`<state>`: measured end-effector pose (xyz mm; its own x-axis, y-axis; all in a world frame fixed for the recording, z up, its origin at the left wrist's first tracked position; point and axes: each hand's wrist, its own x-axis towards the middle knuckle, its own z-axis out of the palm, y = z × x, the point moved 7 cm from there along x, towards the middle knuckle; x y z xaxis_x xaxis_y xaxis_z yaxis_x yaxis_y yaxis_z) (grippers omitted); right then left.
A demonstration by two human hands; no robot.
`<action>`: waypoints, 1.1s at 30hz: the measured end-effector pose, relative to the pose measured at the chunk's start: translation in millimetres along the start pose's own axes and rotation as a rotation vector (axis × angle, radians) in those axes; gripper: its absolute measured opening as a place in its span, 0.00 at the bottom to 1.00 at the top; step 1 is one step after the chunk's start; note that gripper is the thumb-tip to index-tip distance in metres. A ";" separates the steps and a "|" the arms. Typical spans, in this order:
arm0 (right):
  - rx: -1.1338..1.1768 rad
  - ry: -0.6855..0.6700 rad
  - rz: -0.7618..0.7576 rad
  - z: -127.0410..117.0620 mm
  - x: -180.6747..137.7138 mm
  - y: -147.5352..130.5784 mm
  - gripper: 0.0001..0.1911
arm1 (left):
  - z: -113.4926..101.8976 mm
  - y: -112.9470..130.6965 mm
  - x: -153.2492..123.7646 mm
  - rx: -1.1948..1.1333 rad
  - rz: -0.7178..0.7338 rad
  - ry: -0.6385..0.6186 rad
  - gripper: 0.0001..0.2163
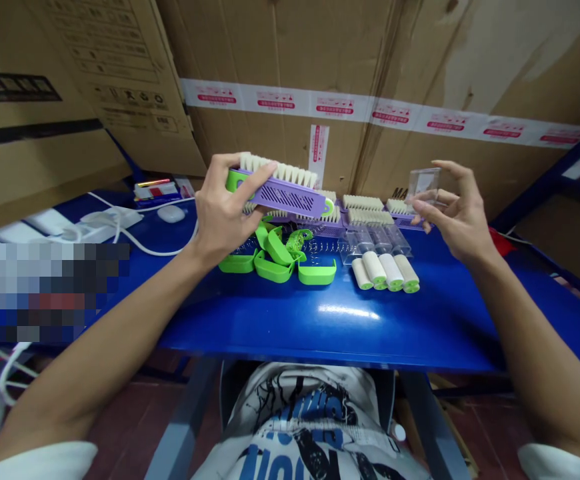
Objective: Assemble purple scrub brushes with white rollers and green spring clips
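Observation:
My left hand (pixel 224 215) is closed around a purple brush (pixel 290 197) with white bristles facing up and a bright green part at the gripped end. Raised to the right, my right hand (pixel 460 212) pinches a small clear plastic piece (pixel 424 181) between thumb and fingers. Below the brush lie several curved green plastic parts (pixel 317 272), with small metal springs (pixel 327 247) just behind them. White rollers with green ends (pixel 374 267) are piled to their right, in front of clear plastic covers (pixel 376 240). More purple brushes (pixel 370 217) with pale bristles sit behind.
The blue table (pixel 280 327) has a large cardboard box (pixel 280 47) standing along its back. White cables (pixel 157 252), a power strip (pixel 110 219), a white computer mouse (pixel 171 213) and a small colourful box (pixel 156 191) are at the left. A blurred-out patch covers the far left.

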<state>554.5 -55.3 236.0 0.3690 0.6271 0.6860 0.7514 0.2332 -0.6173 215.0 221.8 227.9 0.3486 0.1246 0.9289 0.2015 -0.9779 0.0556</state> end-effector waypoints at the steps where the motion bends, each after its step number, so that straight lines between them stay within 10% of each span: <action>1: -0.001 -0.008 -0.006 3.2 -0.9 -4.6 0.47 | 0.2 -0.7 0.1 -0.001 -0.012 -0.005 0.30; 9: -0.393 -0.033 -0.155 6.1 -3.7 -9.3 0.42 | -1.7 2.2 1.3 0.028 -0.004 -0.004 0.29; 23: -0.244 -0.284 -0.014 28.1 -3.5 7.4 0.23 | -1.4 6.3 0.1 0.081 0.031 0.011 0.30; 29: -0.269 -0.279 0.015 26.8 -3.4 17.4 0.28 | -0.4 11.3 0.2 0.073 0.007 -0.003 0.28; 33: -0.243 -0.094 -0.222 33.2 -13.6 -33.6 0.44 | -5.2 38.5 -5.6 -0.046 0.002 0.071 0.26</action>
<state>506.1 -46.9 234.6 0.1385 0.6496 0.7476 0.9202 0.1946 -0.3396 216.1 182.6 226.8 0.2825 0.1116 0.9527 0.1581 -0.9850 0.0685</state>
